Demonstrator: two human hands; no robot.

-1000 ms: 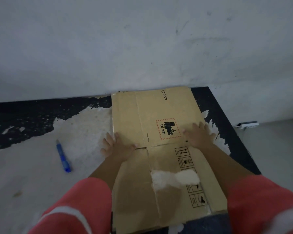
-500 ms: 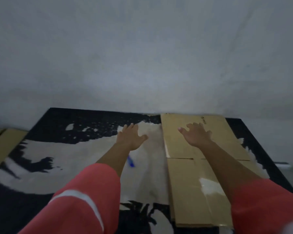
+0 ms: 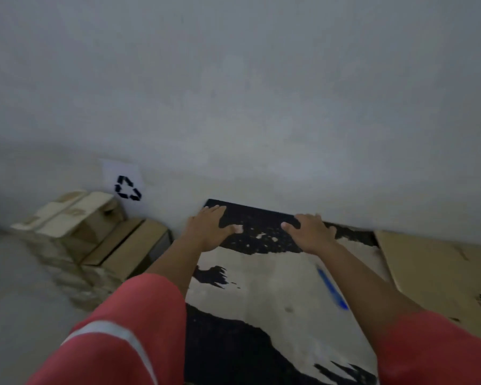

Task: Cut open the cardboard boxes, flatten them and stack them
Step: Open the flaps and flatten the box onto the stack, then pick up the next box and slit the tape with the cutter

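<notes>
Worn tabletop (image 3: pixel 261 287) against grey wall (image 3: pixel 261 107). Released by left hand (image 3: pixel 210 229) and right hand (image 3: pixel 311 232): box (image 3: pixel 433 273), now flat at right edge. Spread fingers (image 3: pixel 214 211), empty, over far tabletop. Beside right forearm, cutter (image 3: pixel 332 287). Flattening judged done; next: fetch from boxes (image 3: pixel 75 220) at left.

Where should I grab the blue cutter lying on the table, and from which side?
The blue cutter lies flat on the table, slim and diagonal, just beside the right forearm. Pinch its long sides near mid-length, coming straight down with the right hand. Blur hides which end holds the blade.
</notes>
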